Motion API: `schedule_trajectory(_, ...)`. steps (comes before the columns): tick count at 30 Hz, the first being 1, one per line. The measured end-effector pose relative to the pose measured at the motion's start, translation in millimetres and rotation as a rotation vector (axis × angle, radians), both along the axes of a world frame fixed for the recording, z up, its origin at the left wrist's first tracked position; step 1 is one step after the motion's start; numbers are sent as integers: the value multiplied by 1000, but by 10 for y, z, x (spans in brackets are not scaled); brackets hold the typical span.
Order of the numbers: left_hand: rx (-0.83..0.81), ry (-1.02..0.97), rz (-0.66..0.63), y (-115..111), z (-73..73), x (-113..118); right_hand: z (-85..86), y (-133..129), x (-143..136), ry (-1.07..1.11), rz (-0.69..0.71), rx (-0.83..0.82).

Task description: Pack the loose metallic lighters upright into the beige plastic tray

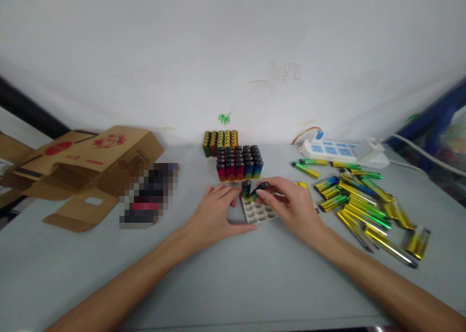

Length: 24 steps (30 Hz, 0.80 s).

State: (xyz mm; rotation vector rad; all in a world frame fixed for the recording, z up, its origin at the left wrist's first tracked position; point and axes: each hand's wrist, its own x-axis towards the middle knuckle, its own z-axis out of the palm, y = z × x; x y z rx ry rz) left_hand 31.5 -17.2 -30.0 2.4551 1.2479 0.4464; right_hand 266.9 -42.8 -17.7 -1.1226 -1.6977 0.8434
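Note:
A grey tray with rows of round holes [252, 213] lies on the table between my hands. One black-topped, shiny tube [246, 190] stands upright in its far left corner. My right hand [291, 203] pinches a second such tube [262, 186], tilted, its black end up, over the tray's far side. My left hand [214, 213] is open at the tray's left edge, thumb and fingers apart, fingertips close to the standing tube. Behind the tray, a block of upright black-topped tubes [239, 164] in red and blue-yellow stands in rows.
Farther back is another block of gold-sided tubes [220, 142]. Loose gold, green and blue tubes [364, 201] lie scattered at right, below a white power strip [331, 149]. An open cardboard box [105, 162] and a pixelated dark object [149, 196] are at left. A wall closes the back.

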Motion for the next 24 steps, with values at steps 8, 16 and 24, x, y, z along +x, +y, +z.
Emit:
schedule_trajectory(8,9,12,7,4,-8,13,-41,39,9,-236,32,214)
schedule_trajectory(16,55,-4,2,4,-39,38,-76,3,-148,-803,-138,509)
schedule_trajectory(24,63,-14,-11,19,-34,22,-5,-2,-46,-865,-85,447)
